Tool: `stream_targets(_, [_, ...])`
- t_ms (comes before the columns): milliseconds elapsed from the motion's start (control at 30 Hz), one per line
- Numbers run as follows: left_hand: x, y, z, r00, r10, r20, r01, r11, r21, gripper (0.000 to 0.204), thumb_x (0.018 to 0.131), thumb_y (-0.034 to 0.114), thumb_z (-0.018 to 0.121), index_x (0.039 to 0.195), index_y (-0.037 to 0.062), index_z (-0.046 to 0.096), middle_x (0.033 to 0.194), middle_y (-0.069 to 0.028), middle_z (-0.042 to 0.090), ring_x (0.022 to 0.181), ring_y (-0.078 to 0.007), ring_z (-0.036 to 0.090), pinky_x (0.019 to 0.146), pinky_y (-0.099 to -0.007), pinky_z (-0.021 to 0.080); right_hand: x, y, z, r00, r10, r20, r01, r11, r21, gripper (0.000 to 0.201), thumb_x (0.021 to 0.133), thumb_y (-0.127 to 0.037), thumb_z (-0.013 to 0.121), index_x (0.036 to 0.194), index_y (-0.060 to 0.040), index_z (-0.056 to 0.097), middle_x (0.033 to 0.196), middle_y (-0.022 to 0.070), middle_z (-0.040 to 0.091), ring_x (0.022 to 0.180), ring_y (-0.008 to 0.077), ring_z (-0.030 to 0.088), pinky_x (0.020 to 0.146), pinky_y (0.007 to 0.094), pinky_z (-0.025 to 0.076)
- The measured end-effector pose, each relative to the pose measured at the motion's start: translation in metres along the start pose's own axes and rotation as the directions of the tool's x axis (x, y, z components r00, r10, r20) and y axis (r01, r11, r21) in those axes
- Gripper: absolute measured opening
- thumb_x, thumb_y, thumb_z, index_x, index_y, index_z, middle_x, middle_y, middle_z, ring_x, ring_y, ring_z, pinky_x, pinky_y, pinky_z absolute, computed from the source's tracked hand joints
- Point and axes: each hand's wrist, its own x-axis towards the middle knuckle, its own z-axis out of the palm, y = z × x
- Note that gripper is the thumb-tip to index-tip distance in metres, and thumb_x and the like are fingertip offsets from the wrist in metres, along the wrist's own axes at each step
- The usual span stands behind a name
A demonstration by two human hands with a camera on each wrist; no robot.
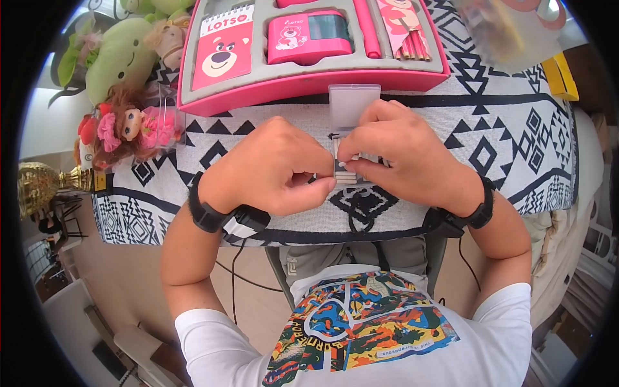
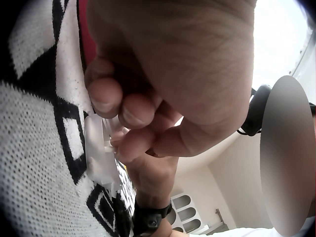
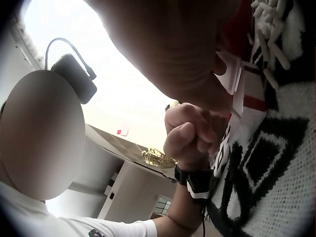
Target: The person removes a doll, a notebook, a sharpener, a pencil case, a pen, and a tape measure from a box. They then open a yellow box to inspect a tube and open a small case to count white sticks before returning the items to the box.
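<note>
A small clear plastic box (image 1: 354, 106) lies on the patterned cloth with its lid folded back. Short white sticks (image 1: 346, 177) lie side by side in it. My left hand (image 1: 277, 168) holds the box's left edge, thumb and curled fingers meeting there. From the other side, my right hand (image 1: 403, 145) reaches over the box and pinches a white stick between thumb and forefinger, the stick mostly hidden. In the left wrist view, the box (image 2: 96, 153) shows right beside the left fingertips. Several loose white sticks (image 3: 276, 47) lie on the cloth in the right wrist view.
A pink stationery gift box (image 1: 309, 90) with a notebook and other items stands behind the hands. Plush toys (image 1: 122, 58) and a packaged doll (image 1: 138, 126) are at the left. A yellow box (image 1: 560, 77) and a transparent bag (image 1: 509, 32) sit at the back right.
</note>
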Motion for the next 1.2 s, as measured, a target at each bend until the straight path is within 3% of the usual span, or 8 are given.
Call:
stream_targets(267, [0.001, -0.001, 0.000, 1.000, -0.006, 0.005, 0.006, 1.000, 0.024, 0.011, 0.075, 0.005, 0.068, 0.066, 0.0049, 0.063, 0.053, -0.0049, 0.052, 0.042, -0.0228, 0.049, 0.044, -0.0339, 0.037, -0.002, -0.003, 0.002, 0.995, -0.096, 0.033, 0.099, 0.990, -0.105, 0.016, 0.077, -0.009, 0.077, 0.089, -0.0135, 0.069, 0.080, 0.0030, 0.062, 0.088, 0.0235, 0.059, 0.078, 0.0392, 0.045])
stream_targets(400, [0.000, -0.002, 0.002, 1.000, -0.023, 0.015, 0.023, 1.000, 0.009, 0.004, 0.075, 0.005, 0.067, 0.072, 0.0047, 0.068, 0.053, -0.0047, 0.053, 0.042, -0.0224, 0.050, 0.044, -0.0335, 0.037, -0.002, -0.001, -0.006, 0.997, -0.069, 0.046, 0.074, 0.991, -0.109, 0.015, 0.077, -0.009, 0.077, 0.089, -0.0129, 0.069, 0.079, 0.0029, 0.062, 0.089, 0.0234, 0.059, 0.079, 0.0394, 0.045])
stream_targets(567, [0.003, 0.006, 0.002, 0.996, -0.084, 0.036, 0.081, 0.994, 0.072, 0.030, 0.075, 0.006, 0.067, 0.103, 0.0067, 0.077, 0.051, -0.0035, 0.051, 0.041, -0.0216, 0.052, 0.045, -0.0323, 0.041, 0.001, 0.001, -0.015, 0.995, 0.011, -0.104, -0.016, 0.999, -0.048, 0.012, 0.078, -0.008, 0.075, 0.088, -0.0095, 0.070, 0.081, 0.0032, 0.065, 0.086, 0.0238, 0.061, 0.079, 0.0378, 0.048])
stream_targets(600, [0.004, 0.007, 0.003, 0.996, -0.082, 0.038, 0.079, 0.994, 0.073, 0.030, 0.075, 0.006, 0.067, 0.103, 0.0067, 0.077, 0.051, -0.0035, 0.051, 0.041, -0.0216, 0.052, 0.045, -0.0323, 0.041, 0.002, 0.002, -0.016, 0.994, 0.012, -0.106, -0.017, 0.999, -0.049, 0.012, 0.078, -0.008, 0.075, 0.088, -0.0095, 0.070, 0.081, 0.0032, 0.065, 0.086, 0.0238, 0.061, 0.079, 0.0378, 0.048])
stream_targets(667, [0.006, 0.009, 0.006, 0.996, -0.060, 0.073, 0.042, 0.973, 0.229, 0.036, 0.075, 0.008, 0.066, 0.110, 0.0095, 0.076, 0.049, -0.0034, 0.051, 0.042, -0.0231, 0.053, 0.046, -0.0339, 0.042, 0.002, 0.003, -0.016, 0.992, 0.006, -0.126, -0.017, 0.996, -0.090, 0.011, 0.079, -0.007, 0.075, 0.089, -0.0083, 0.071, 0.082, 0.0032, 0.067, 0.083, 0.0237, 0.061, 0.077, 0.0366, 0.050])
stream_targets(900, [0.008, 0.014, 0.009, 0.992, -0.079, 0.100, 0.047, 0.954, 0.295, 0.036, 0.076, 0.011, 0.066, 0.110, 0.0115, 0.076, 0.050, -0.0050, 0.053, 0.044, -0.0260, 0.056, 0.046, -0.0372, 0.043, 0.002, 0.003, -0.013, 0.990, -0.007, -0.143, 0.003, 1.000, -0.026, 0.012, 0.078, -0.007, 0.074, 0.090, -0.0083, 0.071, 0.081, 0.0043, 0.066, 0.082, 0.0242, 0.061, 0.076, 0.0368, 0.050])
stream_targets(967, [0.008, 0.015, 0.007, 0.975, -0.168, 0.144, 0.122, 0.952, 0.282, 0.033, 0.077, 0.014, 0.063, 0.108, 0.0127, 0.075, 0.057, -0.0105, 0.057, 0.054, -0.0331, 0.060, 0.052, -0.0434, 0.046, 0.001, 0.003, -0.012, 0.990, 0.019, -0.137, -0.022, 1.000, -0.017, 0.012, 0.079, -0.007, 0.073, 0.091, -0.0082, 0.071, 0.080, 0.0052, 0.065, 0.082, 0.0249, 0.061, 0.076, 0.0373, 0.050])
stream_targets(1200, [0.007, 0.009, 0.007, 0.981, -0.159, 0.112, 0.133, 0.968, 0.212, 0.027, 0.078, 0.013, 0.062, 0.101, 0.0118, 0.075, 0.056, -0.0098, 0.057, 0.053, -0.0319, 0.060, 0.052, -0.0426, 0.046, -0.002, 0.002, -0.013, 0.996, 0.050, -0.080, -0.057, 0.995, -0.081, 0.018, 0.080, -0.001, 0.074, 0.097, -0.0059, 0.073, 0.088, 0.0048, 0.069, 0.090, 0.0242, 0.062, 0.075, 0.0356, 0.052])
